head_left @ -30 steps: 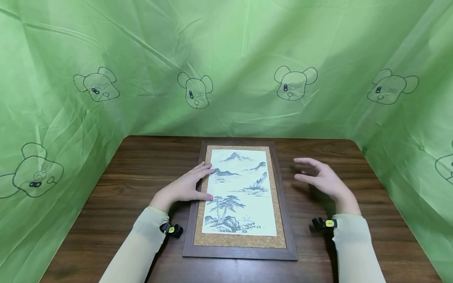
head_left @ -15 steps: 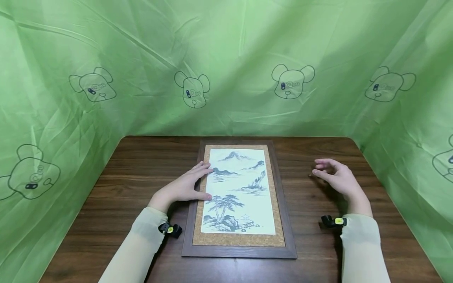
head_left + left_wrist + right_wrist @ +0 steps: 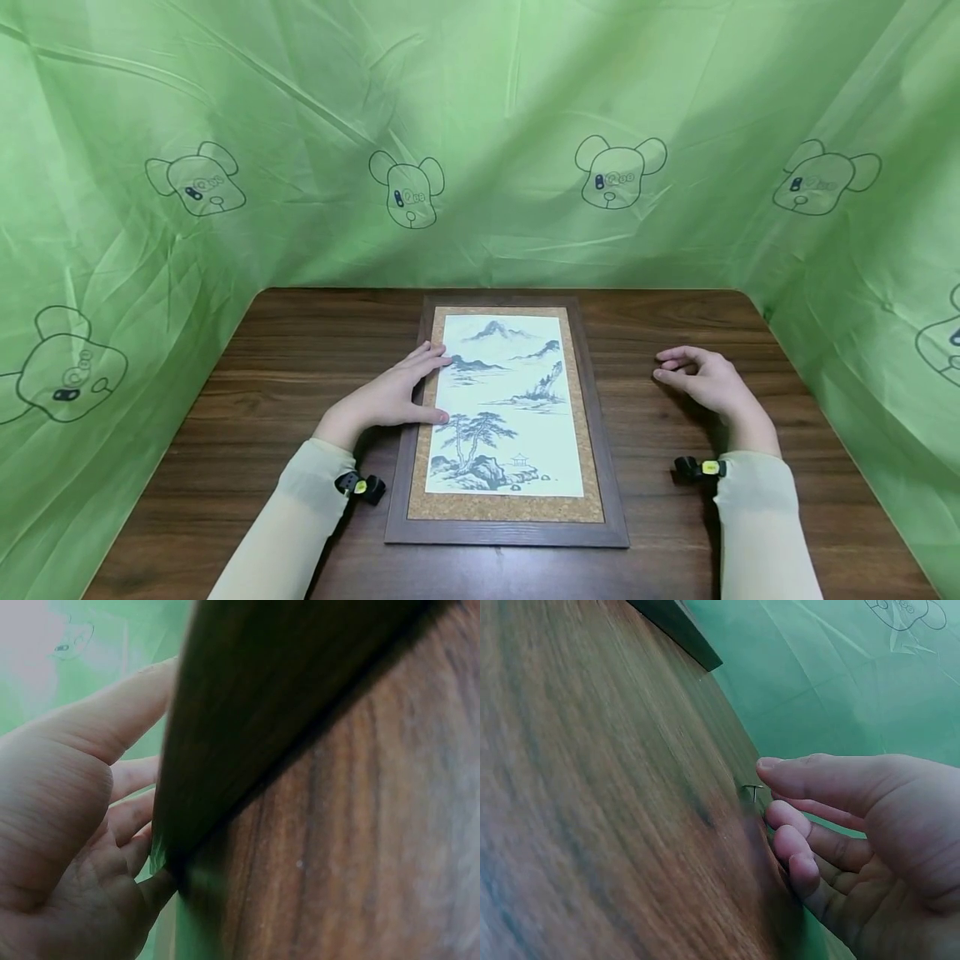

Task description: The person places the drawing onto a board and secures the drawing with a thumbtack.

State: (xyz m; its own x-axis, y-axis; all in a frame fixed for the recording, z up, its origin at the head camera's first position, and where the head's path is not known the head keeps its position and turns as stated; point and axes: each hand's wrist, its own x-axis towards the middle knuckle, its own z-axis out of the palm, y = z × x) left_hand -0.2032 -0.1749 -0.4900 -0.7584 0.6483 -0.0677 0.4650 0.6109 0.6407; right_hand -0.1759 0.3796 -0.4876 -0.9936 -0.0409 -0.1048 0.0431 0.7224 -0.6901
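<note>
In the head view, a framed corkboard (image 3: pixel 510 510) lies on the table, bearing a white sheet (image 3: pixel 495 392) printed with an ink landscape of mountains and trees. My left hand (image 3: pixel 386 398) rests along its left side, fingers spread, thumb and fingertips at the sheet's left edge. In the left wrist view the frame's side (image 3: pixel 247 697) hides the fingertips. To the right of the board, my right hand (image 3: pixel 708 382) is low over the table with loosely bent fingers. The right wrist view has a small flat-headed thumbtack (image 3: pixel 754 790) close to the thumb tip; contact is unclear.
The dark wooden table (image 3: pixel 300 350) has rounded far corners. Green cloth (image 3: pixel 495 100) with printed bear-like heads hangs behind and along both sides. A small black camera (image 3: pixel 688 468) sits on the right wrist, another camera (image 3: pixel 371 490) on the left.
My right hand moved right, away from the board, then slightly back left and lower, its fingertips reaching a small speck on the table. My left hand has stayed on the frame.
</note>
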